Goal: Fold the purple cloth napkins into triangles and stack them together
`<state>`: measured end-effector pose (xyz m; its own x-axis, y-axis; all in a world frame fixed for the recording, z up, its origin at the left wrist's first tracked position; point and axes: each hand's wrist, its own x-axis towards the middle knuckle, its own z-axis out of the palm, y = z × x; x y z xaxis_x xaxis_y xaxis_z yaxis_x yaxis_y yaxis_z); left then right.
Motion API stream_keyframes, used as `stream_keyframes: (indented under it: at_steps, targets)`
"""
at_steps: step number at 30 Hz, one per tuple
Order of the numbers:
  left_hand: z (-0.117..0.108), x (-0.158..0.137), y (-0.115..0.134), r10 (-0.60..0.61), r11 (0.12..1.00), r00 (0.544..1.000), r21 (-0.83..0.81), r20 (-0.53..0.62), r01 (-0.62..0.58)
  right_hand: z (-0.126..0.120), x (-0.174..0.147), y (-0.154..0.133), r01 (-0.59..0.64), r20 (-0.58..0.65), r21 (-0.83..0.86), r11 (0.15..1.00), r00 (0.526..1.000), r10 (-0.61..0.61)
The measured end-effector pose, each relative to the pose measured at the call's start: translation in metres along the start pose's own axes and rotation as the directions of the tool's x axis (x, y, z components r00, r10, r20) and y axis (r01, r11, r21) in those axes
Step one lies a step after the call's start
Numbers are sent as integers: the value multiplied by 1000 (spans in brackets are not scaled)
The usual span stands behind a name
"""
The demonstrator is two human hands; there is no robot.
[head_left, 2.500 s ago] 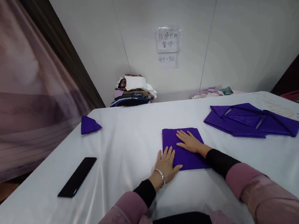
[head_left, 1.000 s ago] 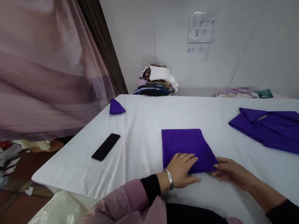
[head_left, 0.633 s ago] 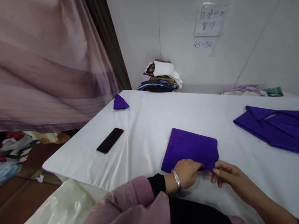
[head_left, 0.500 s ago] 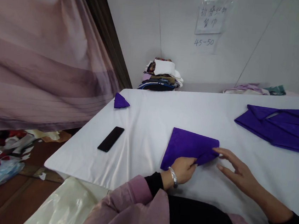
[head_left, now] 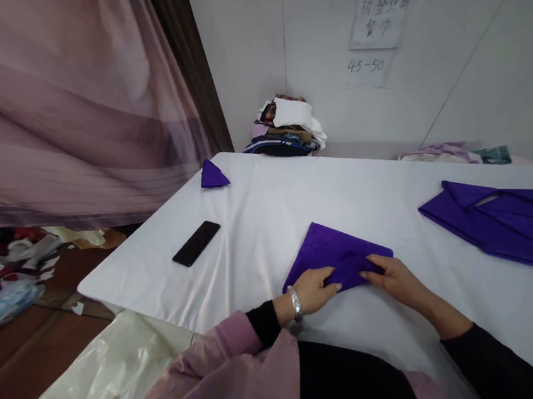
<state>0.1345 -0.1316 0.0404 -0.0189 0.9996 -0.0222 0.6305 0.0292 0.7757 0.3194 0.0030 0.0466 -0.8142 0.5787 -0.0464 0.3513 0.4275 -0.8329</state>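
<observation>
A folded purple cloth napkin (head_left: 323, 247) lies on the white-covered table (head_left: 266, 206) in front of me. My left hand (head_left: 315, 289), with a silver bracelet at the wrist, grips its near edge between thumb and fingers. At the right side of the same napkin, my right hand (head_left: 389, 277) pinches the fabric. Between the two hands the cloth is slightly rumpled, and the fingers hide part of the near edge.
A black phone (head_left: 196, 243) and a small folded purple napkin (head_left: 214, 175) lie to the left. More purple cloths (head_left: 497, 220) spread at the right. Behind the table's far edge stands a stack of clothes (head_left: 287, 129). A pink curtain (head_left: 68, 90) hangs at the left.
My right hand has moved left onto the napkin and closed on its fabric. My left hand has shifted slightly left and up along the near edge.
</observation>
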Motion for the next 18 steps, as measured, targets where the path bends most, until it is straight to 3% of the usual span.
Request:
stream_keyframes:
  at_steps: [5, 8, 11, 13, 15, 18]
  targets:
    - [0, -13, -6, -1, 996, 1000, 89, 19, 0, -2, -2, 3, 14, 42, -67, 998, 999, -11]
    - [4, -23, -7, 147, 970, 980, 174, 133, -169, -6, -16, 3, 52, 86, -96, 994, 995, -43]
    - [2, -29, -11, 308, 935, 928, 116, 208, -336, -7, -34, 7, 67, 109, -89, 994, 992, -57]
    - [-7, -26, -17, 297, 945, 948, 107, 117, -309, -5, -45, 11, 66, 129, -79, 995, 990, -56]
    - [-20, -19, -26, 188, 968, 980, 182, -59, -175, -3, -53, 17, 61, 135, -82, 995, 990, -49]
    - [-38, -6, -39, 38, 936, 961, 347, -275, 63, -5, -58, 24, 38, 103, -96, 995, 994, -28]
